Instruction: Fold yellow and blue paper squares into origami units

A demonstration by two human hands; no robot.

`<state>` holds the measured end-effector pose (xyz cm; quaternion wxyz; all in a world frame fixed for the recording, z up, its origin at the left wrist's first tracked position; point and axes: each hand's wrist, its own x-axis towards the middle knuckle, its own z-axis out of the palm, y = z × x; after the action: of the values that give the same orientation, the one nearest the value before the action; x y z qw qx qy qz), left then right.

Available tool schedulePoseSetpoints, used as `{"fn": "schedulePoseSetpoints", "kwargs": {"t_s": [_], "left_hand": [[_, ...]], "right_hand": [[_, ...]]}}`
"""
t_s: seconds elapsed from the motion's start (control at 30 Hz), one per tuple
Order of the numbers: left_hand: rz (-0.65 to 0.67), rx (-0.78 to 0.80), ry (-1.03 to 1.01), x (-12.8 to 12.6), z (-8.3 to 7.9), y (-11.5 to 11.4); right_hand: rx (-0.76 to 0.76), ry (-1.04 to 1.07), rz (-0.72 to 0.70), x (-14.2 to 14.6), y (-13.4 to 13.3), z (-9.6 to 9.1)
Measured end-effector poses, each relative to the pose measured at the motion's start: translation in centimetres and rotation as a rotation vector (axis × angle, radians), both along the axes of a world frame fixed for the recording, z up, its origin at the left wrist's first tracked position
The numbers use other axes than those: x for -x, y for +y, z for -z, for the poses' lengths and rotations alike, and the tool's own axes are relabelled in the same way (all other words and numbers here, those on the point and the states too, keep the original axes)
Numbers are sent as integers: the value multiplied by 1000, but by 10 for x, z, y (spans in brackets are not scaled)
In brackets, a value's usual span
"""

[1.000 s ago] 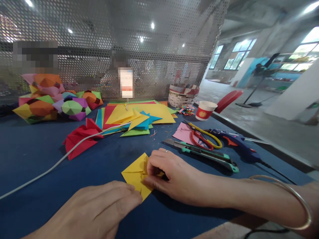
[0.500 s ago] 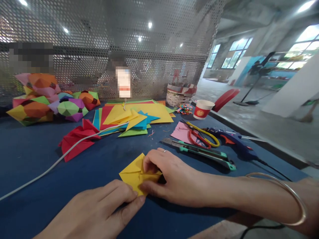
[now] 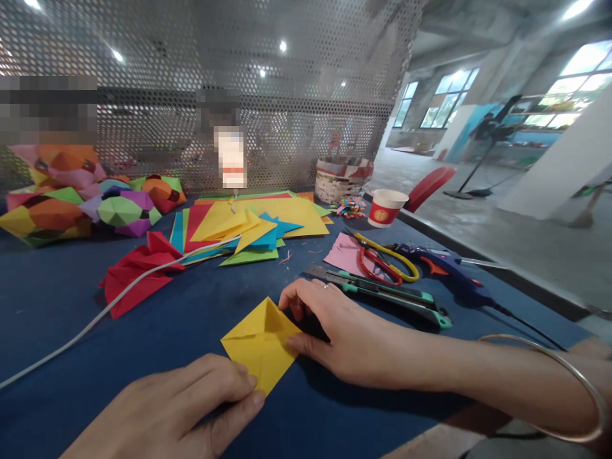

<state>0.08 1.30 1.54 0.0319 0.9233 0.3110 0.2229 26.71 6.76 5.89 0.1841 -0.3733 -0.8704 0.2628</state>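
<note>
A folded yellow paper square (image 3: 261, 344) lies flat on the blue table (image 3: 57, 299), turned like a diamond with creases across its middle. My left hand (image 3: 186, 408) comes in from the near side, thumb and forefinger closed on the paper's near corner. My right hand (image 3: 335, 325) rests at the paper's right side. Its thumb presses the right corner and its curled fingers touch the upper right edge. A ring is on one finger and a metal bangle (image 3: 574, 389) on the wrist.
Right of my hand lie a green utility knife (image 3: 382, 293), scissors (image 3: 387, 261), a blue glue gun (image 3: 444, 271) and a paper cup (image 3: 385, 207). Farther back are coloured sheets (image 3: 248, 226), red folded paper (image 3: 129, 280), a white cable (image 3: 95, 319), origami shapes (image 3: 86, 197) and a perforated screen (image 3: 287, 95).
My right hand has drawn back to the right off the yellow paper, uncovering most of it. My left hand keeps the near corner.
</note>
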Motion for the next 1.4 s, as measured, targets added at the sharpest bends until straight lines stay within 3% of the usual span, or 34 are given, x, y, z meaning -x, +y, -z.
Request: {"fn": "schedulePoseSetpoints", "kwargs": {"t_s": [0.2,0.3,0.4,0.47,0.53,0.57,0.7,0.87,1.07,1.4], "left_hand": [[9,139,-4,3,-14,2],[45,102,-130,0,-23,-3],[-94,15,-247,-4,-31,-2],[-244,145,-327,-5,-37,6],[-431,506,-539,-7,-45,17],[-468,596,-575,-9,-49,23],[-422,842,-611,-16,-66,36],[-369,869,-718,-17,-73,37],[-401,754,-871,-8,-66,33],[-405,727,-840,-9,-57,22]], "right_hand": [[-68,14,-39,-1,1,3],[-144,64,-45,-1,2,9],[-181,111,-43,1,5,11],[-168,172,-8,5,7,9],[-146,229,31,10,9,4],[-137,249,39,14,10,1],[-85,300,29,28,14,-12],[83,420,70,44,20,-20],[494,453,-58,55,12,-10],[805,500,-59,44,-2,-6]]}}
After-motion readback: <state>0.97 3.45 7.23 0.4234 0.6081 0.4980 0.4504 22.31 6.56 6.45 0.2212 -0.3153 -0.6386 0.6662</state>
